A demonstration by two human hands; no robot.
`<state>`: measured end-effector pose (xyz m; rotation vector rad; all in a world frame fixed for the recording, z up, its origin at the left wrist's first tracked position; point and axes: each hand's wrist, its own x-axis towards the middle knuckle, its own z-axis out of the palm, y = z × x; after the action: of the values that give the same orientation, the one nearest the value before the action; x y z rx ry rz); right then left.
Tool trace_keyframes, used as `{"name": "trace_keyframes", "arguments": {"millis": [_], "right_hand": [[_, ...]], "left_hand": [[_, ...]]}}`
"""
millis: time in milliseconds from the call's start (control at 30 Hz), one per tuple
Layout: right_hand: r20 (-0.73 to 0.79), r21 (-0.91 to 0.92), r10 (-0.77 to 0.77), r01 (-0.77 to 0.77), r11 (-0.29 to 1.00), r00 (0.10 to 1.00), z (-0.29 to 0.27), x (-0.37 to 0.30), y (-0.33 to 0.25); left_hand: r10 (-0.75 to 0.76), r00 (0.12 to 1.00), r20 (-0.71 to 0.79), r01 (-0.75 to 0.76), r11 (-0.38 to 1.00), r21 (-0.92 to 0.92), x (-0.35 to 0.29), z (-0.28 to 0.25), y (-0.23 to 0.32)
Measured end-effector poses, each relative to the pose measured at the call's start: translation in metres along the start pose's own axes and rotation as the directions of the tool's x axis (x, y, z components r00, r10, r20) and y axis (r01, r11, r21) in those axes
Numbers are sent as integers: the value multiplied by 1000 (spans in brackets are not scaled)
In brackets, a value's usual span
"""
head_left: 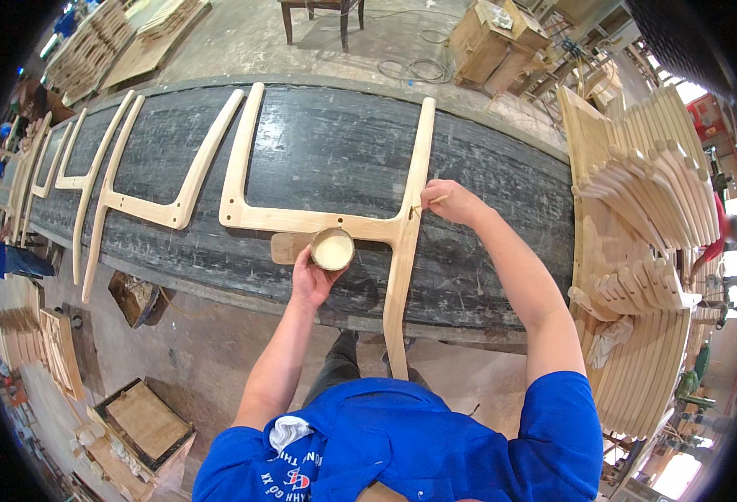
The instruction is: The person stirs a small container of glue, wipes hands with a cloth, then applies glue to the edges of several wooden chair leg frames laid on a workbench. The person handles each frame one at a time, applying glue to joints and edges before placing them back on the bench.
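My left hand (308, 281) is wrapped round a small round tub (333, 249) of cream-coloured, glue-like liquid and holds it over the table. The fingers of my right hand (454, 204) pinch a thin light stick (439, 200). Its tip is at a dark hole where the crossbar of a pale wooden chair frame (301, 219) meets the long right leg. This frame lies flat, with the leg reaching over the table's near edge toward me. Beside the tub, a small flat wooden piece (287, 248) sits partly hidden under the crossbar and my hand.
The long dark table (502, 251) carries several similar frames (146, 207) to the left. Stacked wooden parts (644, 335) stand at the right. Wooden boxes (498, 46) and a dark stool (322, 7) are beyond the far edge. Another person (4, 258) stands at far left.
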<state>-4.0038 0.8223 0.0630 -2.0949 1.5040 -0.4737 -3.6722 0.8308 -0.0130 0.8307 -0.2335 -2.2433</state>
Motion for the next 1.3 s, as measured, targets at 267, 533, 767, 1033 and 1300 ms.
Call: {"name": "trace_keyframes", "arguments": {"millis": [267, 533, 767, 1033, 1300], "right_hand": [[-175, 265, 73, -24, 964, 982, -17, -32, -23], [-635, 528, 467, -96, 844, 615, -86, -186, -19], [-955, -175, 45, -679, 713, 293, -278, -466, -55], [-709, -223, 702, -965, -140, 62, -316, -771, -1], [-621, -195, 782, -957, -215, -49, -291, -802, 0]], "left_hand": [[28, 999, -39, -29, 1000, -9, -16, -3, -12], [47, 998, 45, -48, 999, 24, -37, 35, -77], [137, 990, 21, -138, 990, 43, -96, 51, -132], [134, 980, -149, -133, 991, 21, -117, 83, -228], [191, 974, -122, -188, 982, 36, -150, 92, -239]]}}
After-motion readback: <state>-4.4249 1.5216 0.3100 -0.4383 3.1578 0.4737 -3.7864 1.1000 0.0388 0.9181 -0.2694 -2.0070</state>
